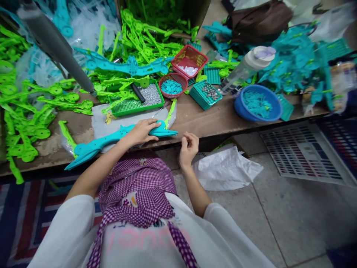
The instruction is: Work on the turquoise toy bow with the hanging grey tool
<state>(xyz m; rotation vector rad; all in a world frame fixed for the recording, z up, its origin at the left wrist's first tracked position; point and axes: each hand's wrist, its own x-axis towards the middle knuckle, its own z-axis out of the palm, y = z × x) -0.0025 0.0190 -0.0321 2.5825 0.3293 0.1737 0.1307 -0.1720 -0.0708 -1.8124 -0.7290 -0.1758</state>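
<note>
Purple checked apron [139, 190] lies nearest; beyond it, left hand [142, 132] presses flat, fingers spread, on long teal plastic part [111, 139] lying along workbench [206, 119] front edge. Right hand [188, 147] hovers just off that edge, fingertips pinched; contents cannot be told

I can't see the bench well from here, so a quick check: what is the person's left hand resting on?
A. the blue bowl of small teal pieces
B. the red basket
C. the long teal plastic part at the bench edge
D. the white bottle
C: the left hand lies flat on the long teal plastic part at the bench edge, while the right hand hovers beside it, fingers curled.
</note>
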